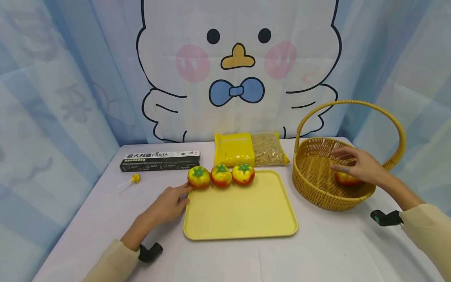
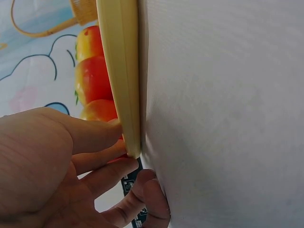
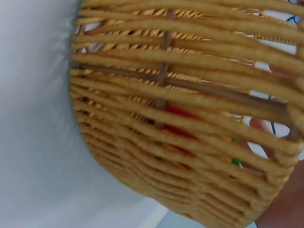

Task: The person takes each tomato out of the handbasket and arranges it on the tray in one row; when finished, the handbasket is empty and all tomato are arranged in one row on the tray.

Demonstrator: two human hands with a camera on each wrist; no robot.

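Observation:
In the head view, three red-and-yellow tomatoes (image 1: pixel 221 175) with green leafy tops stand in a row along the far edge of a yellow tray (image 1: pixel 243 215). My left hand (image 1: pixel 170 203) is at the tray's left edge, its fingertips touching the rim beside the leftmost tomato (image 1: pixel 199 177). The left wrist view shows the thumb and fingers against the tray's rim (image 2: pixel 124 71). My right hand (image 1: pixel 363 166) reaches into a wicker basket (image 1: pixel 317 192), fingers extended above another tomato (image 1: pixel 347 179). The basket's wall mostly hides that tomato and hand in the right wrist view.
Behind the tray lies a yellow bag of pasta (image 1: pixel 234 149) with a see-through end. A black-and-white pasta box (image 1: pixel 160 160) is at the back left, with a small yellow lollipop (image 1: pixel 135 178) before it. The basket's tall handle (image 1: pixel 349 102) arches over its opening.

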